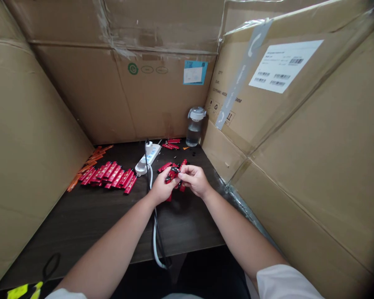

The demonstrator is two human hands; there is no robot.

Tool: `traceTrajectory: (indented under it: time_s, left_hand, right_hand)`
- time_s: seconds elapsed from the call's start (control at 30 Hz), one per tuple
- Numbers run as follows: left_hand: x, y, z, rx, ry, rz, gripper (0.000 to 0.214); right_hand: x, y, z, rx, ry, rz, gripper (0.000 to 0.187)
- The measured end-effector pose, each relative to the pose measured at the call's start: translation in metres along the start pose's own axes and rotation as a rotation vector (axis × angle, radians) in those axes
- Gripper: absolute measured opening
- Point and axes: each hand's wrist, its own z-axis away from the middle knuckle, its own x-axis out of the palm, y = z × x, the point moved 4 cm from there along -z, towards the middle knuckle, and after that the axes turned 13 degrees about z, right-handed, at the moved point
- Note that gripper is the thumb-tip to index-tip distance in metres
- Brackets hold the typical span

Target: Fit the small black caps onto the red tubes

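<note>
My left hand [162, 187] and my right hand [195, 180] are close together over the dark table. Between them is a small red piece with a shiny black end [175, 169]; its exact kind is too small to make out. The left fingers are closed around it, and the right thumb and forefinger pinch at its right side. Under and around my hands lie several loose red pieces [164, 167], partly hidden by the fingers. Further left, a row of red pieces [112, 174] with pale print and dark ends lies side by side on the table.
Orange strips [90, 164] lie by the left cardboard wall [28, 145]. A white power strip [148, 160] with cables stands behind my hands. At the back right are a water bottle [194, 128] and more red pieces [172, 143]. Cardboard encloses the table [90, 220].
</note>
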Motion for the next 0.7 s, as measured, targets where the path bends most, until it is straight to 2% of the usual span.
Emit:
traceTrajectory:
  time_s: [0.2, 0.33, 0.5, 0.63, 0.7]
  left_hand:
    - [0.002, 0.005, 0.004, 0.151, 0.026, -0.107, 0.024]
    - [0.005, 0.006, 0.007, 0.216, 0.019, -0.167, 0.022]
    - [0.004, 0.002, 0.006, 0.198, 0.031, -0.275, 0.024]
    - [-0.003, -0.007, -0.004, 0.163, 0.122, -0.444, 0.030]
    - [-0.007, -0.012, -0.011, 0.156, 0.150, -0.539, 0.029]
  right_hand:
    - [0.002, -0.004, 0.004, -0.127, 0.041, 0.036, 0.023]
    - [0.000, -0.010, 0.006, -0.163, 0.046, 0.013, 0.021]
    - [-0.005, -0.013, 0.000, -0.114, 0.046, -0.075, 0.021]
    - [-0.021, -0.004, -0.011, 0.006, 0.230, -0.121, 0.026]
    - [-0.027, 0.007, -0.018, 0.078, 0.303, 0.015, 0.027]
